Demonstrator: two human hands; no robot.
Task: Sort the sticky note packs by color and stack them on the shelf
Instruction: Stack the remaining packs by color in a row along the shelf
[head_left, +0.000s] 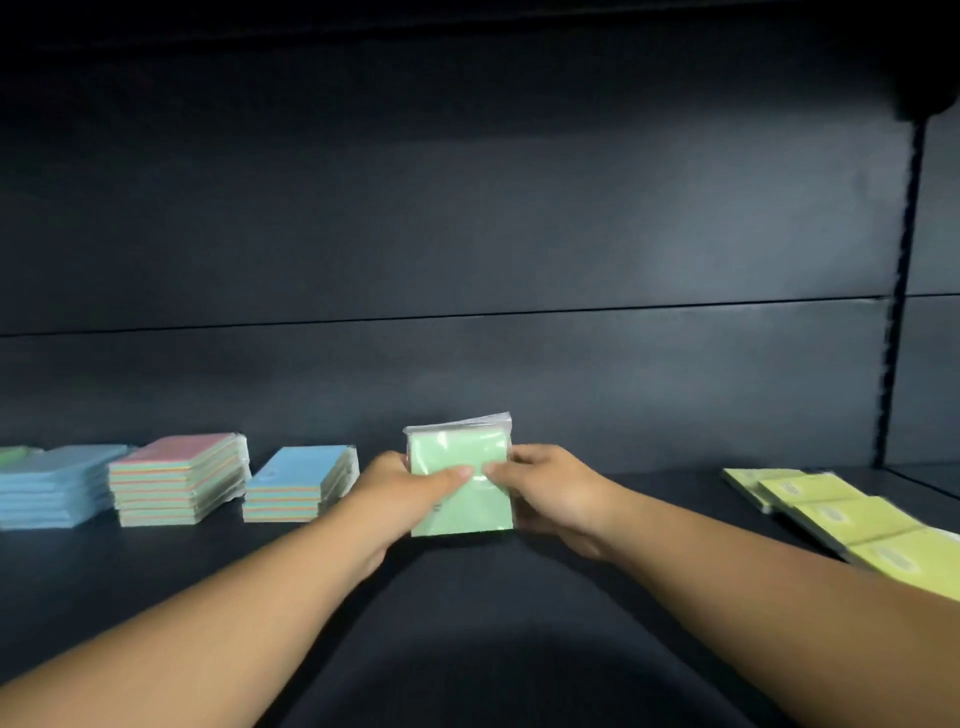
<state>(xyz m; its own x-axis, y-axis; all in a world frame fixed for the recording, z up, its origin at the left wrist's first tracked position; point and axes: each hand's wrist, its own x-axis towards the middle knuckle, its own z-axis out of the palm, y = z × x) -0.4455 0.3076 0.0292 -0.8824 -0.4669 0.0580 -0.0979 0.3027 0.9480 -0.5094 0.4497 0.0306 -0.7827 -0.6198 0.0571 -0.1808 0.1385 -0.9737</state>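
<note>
I note no legible label; both my left hand (410, 486) and right hand (545, 483) clamp the green pack (460, 486) at frame centre, long axis pointing away.

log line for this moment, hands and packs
both hands: left hand and right hand grip green pack | over shelf | not yet placed

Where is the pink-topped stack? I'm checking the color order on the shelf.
In the head view, the pink-topped stack sits left on the shelf, between two blue-topped stacks.
</note>
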